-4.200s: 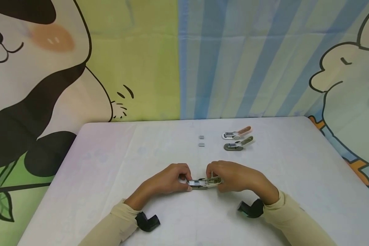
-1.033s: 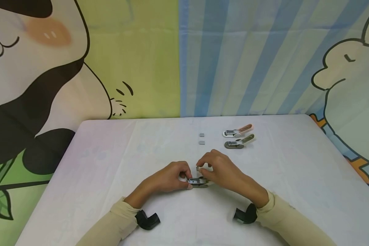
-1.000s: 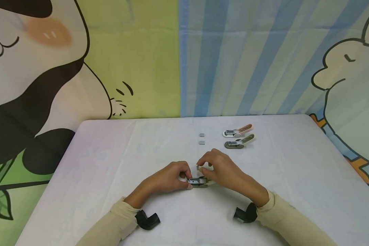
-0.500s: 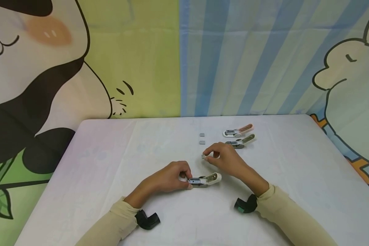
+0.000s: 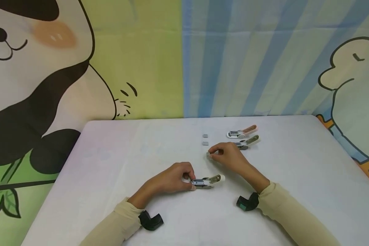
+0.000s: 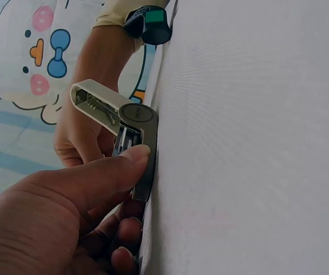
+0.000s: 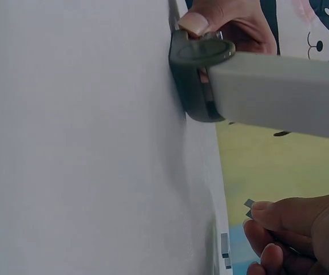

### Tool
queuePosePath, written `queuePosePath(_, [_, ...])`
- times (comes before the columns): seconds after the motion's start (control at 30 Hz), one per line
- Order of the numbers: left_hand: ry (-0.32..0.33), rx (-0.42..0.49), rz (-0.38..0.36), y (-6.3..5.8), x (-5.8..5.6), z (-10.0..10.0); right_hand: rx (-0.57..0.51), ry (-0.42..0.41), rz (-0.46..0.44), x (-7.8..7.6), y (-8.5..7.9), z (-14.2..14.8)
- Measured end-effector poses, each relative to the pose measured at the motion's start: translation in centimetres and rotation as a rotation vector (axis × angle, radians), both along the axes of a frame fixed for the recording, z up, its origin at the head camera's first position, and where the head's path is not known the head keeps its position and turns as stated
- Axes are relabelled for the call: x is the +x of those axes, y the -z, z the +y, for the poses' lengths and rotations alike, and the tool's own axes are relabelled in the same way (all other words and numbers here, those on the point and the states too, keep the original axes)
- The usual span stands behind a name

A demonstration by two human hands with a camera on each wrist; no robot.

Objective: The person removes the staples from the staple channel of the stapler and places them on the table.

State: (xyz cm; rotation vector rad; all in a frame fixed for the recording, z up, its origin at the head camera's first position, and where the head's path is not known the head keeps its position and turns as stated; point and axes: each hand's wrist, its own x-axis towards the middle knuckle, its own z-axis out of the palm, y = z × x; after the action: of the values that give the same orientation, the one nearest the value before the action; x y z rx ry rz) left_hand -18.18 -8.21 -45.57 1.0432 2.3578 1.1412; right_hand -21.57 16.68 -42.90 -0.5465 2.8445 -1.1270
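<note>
A small stapler [image 5: 203, 183], grey-green base and cream handle, stands on the table with its handle swung up and back, so the metal magazine shows. My left hand [image 5: 176, 177] pinches its front end between thumb and fingers; in the left wrist view the thumb [image 6: 118, 163] presses beside the magazine. Beyond the stapler, my right hand [image 5: 229, 156] pinches a small grey staple strip [image 5: 207, 154] at its fingertips, low over the table. In the right wrist view that staple strip [image 7: 249, 207] sticks out past the thumb, apart from the stapler [image 7: 201, 74].
Two more staple strips lie behind the right hand, a far one [image 5: 205, 136] and a near one [image 5: 205, 144]. Two other staplers with raised handles stand at the back right: white and orange-brown [image 5: 242, 132], and green [image 5: 249, 140], partly hidden by the right hand.
My right hand has left the stapler's handle and moved back and to the right, carrying a staple strip away from just over the stapler. My left hand keeps its hold on the stapler.
</note>
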Motion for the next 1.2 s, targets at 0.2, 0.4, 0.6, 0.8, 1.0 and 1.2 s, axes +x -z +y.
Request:
queuePosePath(0.2, [-0.002,-0.001,-0.005,0.1,0.0,0.1,-0.039,-0.028,0.015,-1.5,0.1,-0.4])
queuePosePath(0.4, [0.003,0.023,0.019,0.1,0.1,0.1,0.004,-0.069,-0.02,-2.7,0.3,-1.1])
queuePosePath(0.6, [0.003,0.021,0.02,0.0,0.1,0.0,0.027,-0.091,-0.041,-3.2,0.6,-1.4])
queuePosePath(0.8, [-0.002,0.01,0.006,0.1,0.1,0.1,0.088,-0.112,-0.058,-3.2,0.5,-1.3])
queuePosePath(1.0, [-0.002,0.01,0.006,0.2,0.1,0.1,0.133,-0.121,-0.063,-3.3,0.3,-1.1])
queuePosePath(1.2, [0.0,0.017,-0.003,0.1,0.2,0.1,0.136,-0.127,-0.062,-3.3,0.3,-1.0])
